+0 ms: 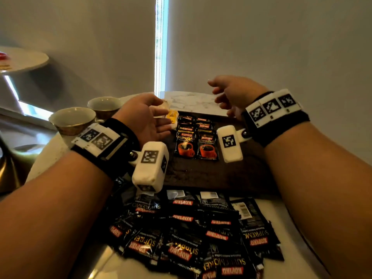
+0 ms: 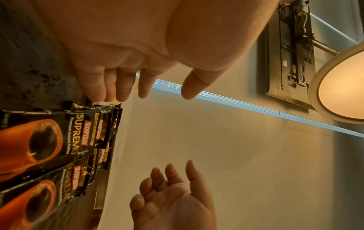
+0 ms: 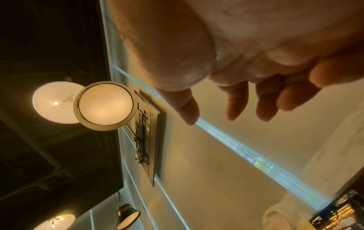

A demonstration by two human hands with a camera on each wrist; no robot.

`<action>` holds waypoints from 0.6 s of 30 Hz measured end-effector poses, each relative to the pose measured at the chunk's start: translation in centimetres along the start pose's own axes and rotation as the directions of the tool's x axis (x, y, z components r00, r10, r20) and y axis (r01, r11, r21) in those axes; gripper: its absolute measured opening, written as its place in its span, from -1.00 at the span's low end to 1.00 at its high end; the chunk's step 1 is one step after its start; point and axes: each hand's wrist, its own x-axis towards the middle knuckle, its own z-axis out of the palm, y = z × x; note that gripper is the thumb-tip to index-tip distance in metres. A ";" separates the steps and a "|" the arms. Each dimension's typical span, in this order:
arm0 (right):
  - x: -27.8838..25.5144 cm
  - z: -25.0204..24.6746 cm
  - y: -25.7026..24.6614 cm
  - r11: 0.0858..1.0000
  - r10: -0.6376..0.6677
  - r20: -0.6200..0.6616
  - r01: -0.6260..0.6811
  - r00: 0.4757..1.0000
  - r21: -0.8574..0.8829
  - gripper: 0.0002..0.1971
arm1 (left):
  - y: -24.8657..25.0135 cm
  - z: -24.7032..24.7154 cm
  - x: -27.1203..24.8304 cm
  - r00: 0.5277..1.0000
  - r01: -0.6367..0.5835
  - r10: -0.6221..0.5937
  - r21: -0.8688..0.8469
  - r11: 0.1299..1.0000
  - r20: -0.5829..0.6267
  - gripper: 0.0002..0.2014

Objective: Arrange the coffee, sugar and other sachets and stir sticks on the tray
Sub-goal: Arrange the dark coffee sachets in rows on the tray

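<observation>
Both hands are raised above a dark wooden tray (image 1: 231, 174) that is carried by a pale marble worktop (image 1: 193, 101). The left hand (image 1: 145, 115) is held palm-inward over the tray's far-left corner; its fingers (image 2: 122, 87) are extended and loosely spread, and nothing is gripped by them. In the left wrist view the two lowest fingertips are seen just at a yellow-and-white sachet (image 1: 172, 115), which lies at the far-left corner of the tray; whether contact is made cannot be told. The right hand (image 1: 233, 93) is suspended over the far-right part of the tray, with its fingers (image 3: 236, 101) relaxed, slightly curled and parted, and no object is held.

On the tray, two overlapping columns of black coffee sachets (image 1: 196, 137) are laid side by side near the far edge, printed faces upward, with the frontmost pair showing a red cup. The yellow-and-white sachet is positioned just beside the left column.

A loose heap of further black coffee sachets (image 1: 191, 234) is spread on the worktop against the tray's near edge, several of them upside down relative to the head view. Two gold-rimmed cups (image 1: 73, 119) are stood on the worktop to the left of the tray. No stir sticks are discernible in any view
</observation>
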 end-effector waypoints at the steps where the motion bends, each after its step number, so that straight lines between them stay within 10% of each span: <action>1: -0.1 0.1 -0.2 1.000 -0.001 -0.007 0.000 1.000 -0.014 -0.64 | 0.1 0.0 -0.1 1.000 -0.008 0.008 -0.012 1.000 0.003 -0.68; 12: -4.9 0.3 -0.8 0.950 -0.036 0.337 0.137 0.941 -0.280 -0.77 | 2.3 1.4 -2.4 0.981 -0.191 0.194 -0.218 0.957 -0.008 -0.61; 18: -12.4 -0.2 1.2 0.730 -0.001 0.568 0.389 0.823 -0.562 -0.55 | 3.7 3.0 -4.4 0.973 -0.217 0.228 -0.203 0.955 0.029 -0.66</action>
